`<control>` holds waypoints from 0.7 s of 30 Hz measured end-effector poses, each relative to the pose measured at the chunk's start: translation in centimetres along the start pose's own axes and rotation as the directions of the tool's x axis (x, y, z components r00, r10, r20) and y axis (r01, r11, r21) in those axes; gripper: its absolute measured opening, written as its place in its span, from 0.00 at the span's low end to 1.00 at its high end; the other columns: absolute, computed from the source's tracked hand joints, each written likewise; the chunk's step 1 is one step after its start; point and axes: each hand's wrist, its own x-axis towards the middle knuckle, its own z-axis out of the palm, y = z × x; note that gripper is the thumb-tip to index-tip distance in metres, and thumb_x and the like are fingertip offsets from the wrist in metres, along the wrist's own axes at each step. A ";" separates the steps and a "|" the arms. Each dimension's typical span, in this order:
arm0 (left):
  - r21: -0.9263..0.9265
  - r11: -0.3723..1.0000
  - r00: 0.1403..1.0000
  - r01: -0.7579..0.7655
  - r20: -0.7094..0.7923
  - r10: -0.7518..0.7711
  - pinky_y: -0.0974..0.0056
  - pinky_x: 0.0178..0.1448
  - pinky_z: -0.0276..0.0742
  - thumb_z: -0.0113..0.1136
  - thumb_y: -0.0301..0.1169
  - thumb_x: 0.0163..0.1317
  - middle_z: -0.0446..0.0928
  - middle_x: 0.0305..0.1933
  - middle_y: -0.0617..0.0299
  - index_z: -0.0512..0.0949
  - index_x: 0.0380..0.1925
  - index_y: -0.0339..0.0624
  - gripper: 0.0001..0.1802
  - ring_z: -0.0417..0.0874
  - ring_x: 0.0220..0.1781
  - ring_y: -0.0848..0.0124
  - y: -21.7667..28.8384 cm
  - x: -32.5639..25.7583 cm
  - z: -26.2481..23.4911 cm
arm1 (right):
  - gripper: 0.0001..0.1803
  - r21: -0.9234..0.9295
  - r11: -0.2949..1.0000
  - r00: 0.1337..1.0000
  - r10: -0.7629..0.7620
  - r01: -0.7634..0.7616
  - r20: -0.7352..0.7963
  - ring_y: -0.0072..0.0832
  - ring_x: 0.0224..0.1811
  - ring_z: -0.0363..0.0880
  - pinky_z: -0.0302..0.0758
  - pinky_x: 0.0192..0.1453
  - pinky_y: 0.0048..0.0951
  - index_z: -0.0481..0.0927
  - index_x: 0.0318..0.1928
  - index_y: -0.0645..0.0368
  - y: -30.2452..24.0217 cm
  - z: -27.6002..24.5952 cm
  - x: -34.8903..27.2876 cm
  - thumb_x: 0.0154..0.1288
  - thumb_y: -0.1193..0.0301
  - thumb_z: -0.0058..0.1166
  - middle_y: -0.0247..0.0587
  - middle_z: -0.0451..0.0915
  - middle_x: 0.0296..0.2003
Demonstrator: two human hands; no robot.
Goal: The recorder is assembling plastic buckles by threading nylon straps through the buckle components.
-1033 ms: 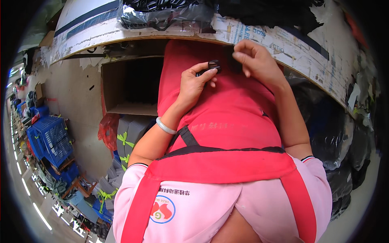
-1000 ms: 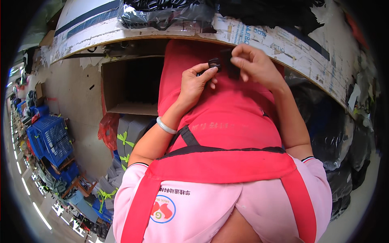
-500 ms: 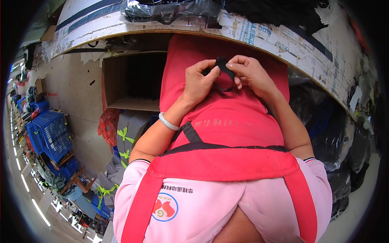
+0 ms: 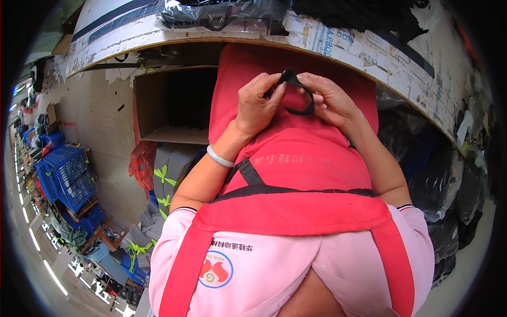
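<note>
Above my lap, over the red apron (image 4: 311, 164), a looped black strap (image 4: 302, 111) is held between my two hands. My left hand (image 4: 257, 103) pinches its upper end between thumb and forefinger. On the other side of the loop, my right hand (image 4: 331, 100) grips the strap with the thumb and fingers. The loop hangs open between them, its lower bend close to the apron. A pale bangle (image 4: 219, 157) circles my left wrist. What the strap's upper end joins to is too small to make out.
A worn white worktable (image 4: 253, 36) curves across the front, with black items in clear plastic (image 4: 224, 15) on it. Left stands an open cardboard box (image 4: 174, 136); a red plastic bag (image 4: 142, 165) and grey bundles lie nearby. Dark plastic bags (image 4: 430, 179) crowd the right. Blue crates (image 4: 66, 171) stand farther left.
The strap's loop has opened wider and swung to the right. My right hand has shifted slightly right with its grip on it; my left hand has moved a little left.
</note>
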 end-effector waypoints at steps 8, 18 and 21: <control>0.001 1.000 0.999 -0.025 0.041 0.025 0.66 0.26 0.70 0.64 0.21 0.55 0.74 0.24 0.57 0.81 0.38 0.37 0.09 0.76 0.22 0.68 -0.3 -0.4 0.2 | 0.09 -0.040 0.992 0.990 -0.123 0.120 -0.075 0.07 0.17 0.65 0.62 0.18 0.08 0.77 0.43 0.60 0.3 0.0 0.7 0.70 0.68 0.54 0.28 0.79 0.28; -0.053 0.994 0.995 0.091 0.033 -0.089 0.67 0.28 0.71 0.64 0.23 0.57 0.76 0.24 0.56 0.82 0.35 0.36 0.06 0.77 0.23 0.69 -0.2 -0.4 0.2 | 0.13 -0.374 0.916 0.979 -0.189 0.148 -0.075 0.11 0.22 0.73 0.68 0.23 0.11 0.77 0.41 0.61 0.1 1.1 -0.2 0.70 0.62 0.53 0.30 0.79 0.28; -0.069 0.991 0.993 0.119 0.033 -0.117 0.68 0.29 0.72 0.64 0.24 0.57 0.78 0.25 0.57 0.82 0.35 0.36 0.05 0.78 0.24 0.71 -0.4 -0.4 0.3 | 0.14 -0.417 0.903 0.984 -0.154 0.103 -0.089 0.14 0.27 0.77 0.73 0.29 0.14 0.78 0.42 0.61 0.3 1.0 -0.1 0.69 0.62 0.55 0.34 0.80 0.35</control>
